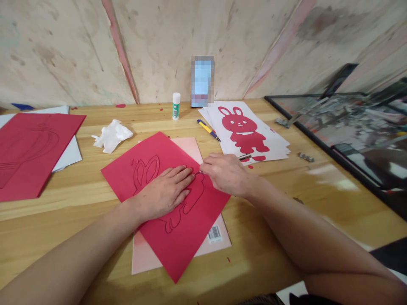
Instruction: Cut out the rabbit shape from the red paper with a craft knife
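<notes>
Head view shows the left hand (165, 190) spread flat, palm down, pressing on a red paper sheet with a rabbit outline drawn on it (168, 199); the right hand (227, 171) is closed around a thin metal-tipped tool (200, 172), its tip on the sheet just beside the left fingertips; the red sheet lies tilted on a pale pink board (190, 237), near the middle of the wooden table (270, 220); far right lies a white sheet bearing a red rabbit cut-out (243, 131), a yellow and blue pen (208, 129) beside it; a white glue stick (176, 106) stands farther back; crumpled white tissue (112, 135) lies left.
</notes>
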### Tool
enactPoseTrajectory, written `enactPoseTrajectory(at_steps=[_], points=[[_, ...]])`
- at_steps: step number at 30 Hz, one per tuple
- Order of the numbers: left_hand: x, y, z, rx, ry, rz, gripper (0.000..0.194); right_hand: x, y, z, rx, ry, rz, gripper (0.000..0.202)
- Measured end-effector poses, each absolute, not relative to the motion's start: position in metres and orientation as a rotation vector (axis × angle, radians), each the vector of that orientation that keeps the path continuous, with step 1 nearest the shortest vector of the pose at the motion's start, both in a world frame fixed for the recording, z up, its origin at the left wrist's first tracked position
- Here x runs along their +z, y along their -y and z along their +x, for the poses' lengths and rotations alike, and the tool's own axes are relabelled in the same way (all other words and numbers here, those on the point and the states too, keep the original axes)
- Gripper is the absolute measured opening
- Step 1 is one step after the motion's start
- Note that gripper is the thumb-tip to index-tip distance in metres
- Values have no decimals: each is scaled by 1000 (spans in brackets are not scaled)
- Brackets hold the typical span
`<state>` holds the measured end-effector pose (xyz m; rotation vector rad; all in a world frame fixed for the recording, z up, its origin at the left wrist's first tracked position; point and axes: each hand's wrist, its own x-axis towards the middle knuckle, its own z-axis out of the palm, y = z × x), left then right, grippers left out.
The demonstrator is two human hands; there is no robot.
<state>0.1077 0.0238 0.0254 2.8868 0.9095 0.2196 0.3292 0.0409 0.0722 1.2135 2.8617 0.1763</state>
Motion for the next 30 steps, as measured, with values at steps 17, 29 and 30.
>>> enactPoseTrajectory(at_steps=[17, 29, 30], points=[[23, -24, 107, 244, -912, 2882, 48, 75, -39, 325, 160, -2810, 1247, 26], [23, -23, 107, 239, -927, 2889, 47, 75, -40, 327, 186, -2833, 1226, 27], [23, -23, 107, 239, -929, 2891, 47, 75, -40, 327, 170, -2821, 1230, 27]])
